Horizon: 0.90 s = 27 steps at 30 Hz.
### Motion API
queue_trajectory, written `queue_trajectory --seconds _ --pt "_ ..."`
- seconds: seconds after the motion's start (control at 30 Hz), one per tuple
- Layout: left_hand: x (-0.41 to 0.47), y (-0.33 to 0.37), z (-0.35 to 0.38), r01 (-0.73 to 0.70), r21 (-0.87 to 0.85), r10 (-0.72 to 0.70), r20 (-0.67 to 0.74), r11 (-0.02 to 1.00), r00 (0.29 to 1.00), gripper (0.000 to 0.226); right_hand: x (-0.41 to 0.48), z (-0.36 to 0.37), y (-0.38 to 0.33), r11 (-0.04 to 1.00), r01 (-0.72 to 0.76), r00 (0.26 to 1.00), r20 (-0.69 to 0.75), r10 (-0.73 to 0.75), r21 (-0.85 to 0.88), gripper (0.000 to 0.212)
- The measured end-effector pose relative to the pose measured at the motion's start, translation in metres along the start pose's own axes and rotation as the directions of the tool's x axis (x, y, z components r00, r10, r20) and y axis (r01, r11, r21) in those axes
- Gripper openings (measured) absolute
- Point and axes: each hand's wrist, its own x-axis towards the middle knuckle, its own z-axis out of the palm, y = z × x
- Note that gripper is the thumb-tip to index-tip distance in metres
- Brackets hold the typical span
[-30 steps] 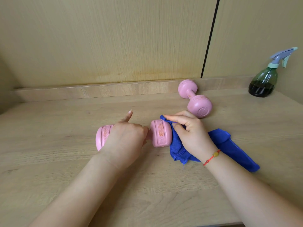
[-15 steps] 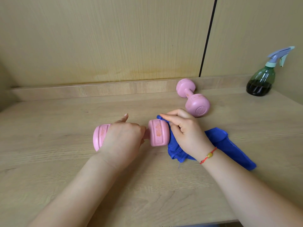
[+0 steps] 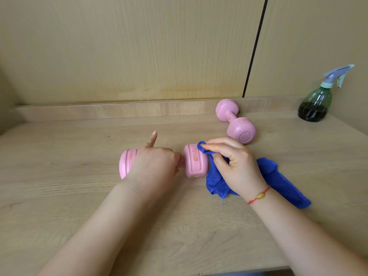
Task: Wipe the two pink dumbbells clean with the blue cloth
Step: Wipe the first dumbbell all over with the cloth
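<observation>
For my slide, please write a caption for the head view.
Left hand grips the near pink dumbbell while right hand presses the blue cloth against its end.

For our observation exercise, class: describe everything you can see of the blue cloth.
The blue cloth is a bright royal-blue, soft towel-like fabric with a stitched hem and a loose thread hanging off its near edge. It lies crumpled on the wooden table, one end trailing to the right. The right hand holds its bunched left part, the grip pinching a fold against the right end of the near pink dumbbell.
</observation>
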Motion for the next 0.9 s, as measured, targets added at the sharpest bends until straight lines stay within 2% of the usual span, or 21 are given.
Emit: queue_trajectory --seconds 0.23,0.3,0.33,0.37,0.5,0.57,0.73,0.9 --pt "-0.015 -0.001 0.007 0.019 -0.038 -0.025 -0.189 0.999 0.982 0.037 0.000 0.000 -0.005 0.979 -0.128 0.990 0.083 0.116 0.160 0.023" --pt "-0.014 -0.001 0.010 -0.025 -0.044 0.013 -0.259 0.999 0.966 0.022 0.001 0.001 -0.008 0.976 -0.131 0.991 0.054 0.123 0.173 0.018" --pt "-0.013 -0.002 0.013 -0.048 -0.050 0.032 -0.280 0.998 0.959 0.010 0.001 0.003 -0.009 0.984 -0.104 0.994 0.036 0.099 0.147 0.016" --pt "-0.012 -0.003 0.014 -0.050 -0.060 0.031 -0.290 0.997 0.956 0.007 0.001 0.004 -0.011 0.993 -0.059 0.998 0.023 0.057 0.107 0.014" --pt "-0.012 -0.006 0.017 -0.063 -0.106 0.022 -0.351 0.992 0.936 0.019 -0.003 0.005 -0.016 0.981 0.190 0.981 0.053 -0.189 -0.024 0.008" --pt "-0.013 -0.007 0.016 -0.063 -0.113 0.019 -0.355 0.992 0.935 0.019 -0.004 0.003 -0.015 0.973 0.229 0.971 0.083 -0.225 -0.039 0.007" --pt "-0.009 -0.008 0.019 -0.062 -0.127 0.014 -0.349 0.990 0.937 0.020 0.001 0.003 -0.015 0.998 0.041 0.998 0.042 -0.039 -0.037 0.018" --pt "-0.008 -0.007 0.019 -0.057 -0.107 0.015 -0.357 0.993 0.934 0.015 0.006 0.015 -0.020 0.996 0.019 1.000 -0.019 -0.021 -0.085 0.015"
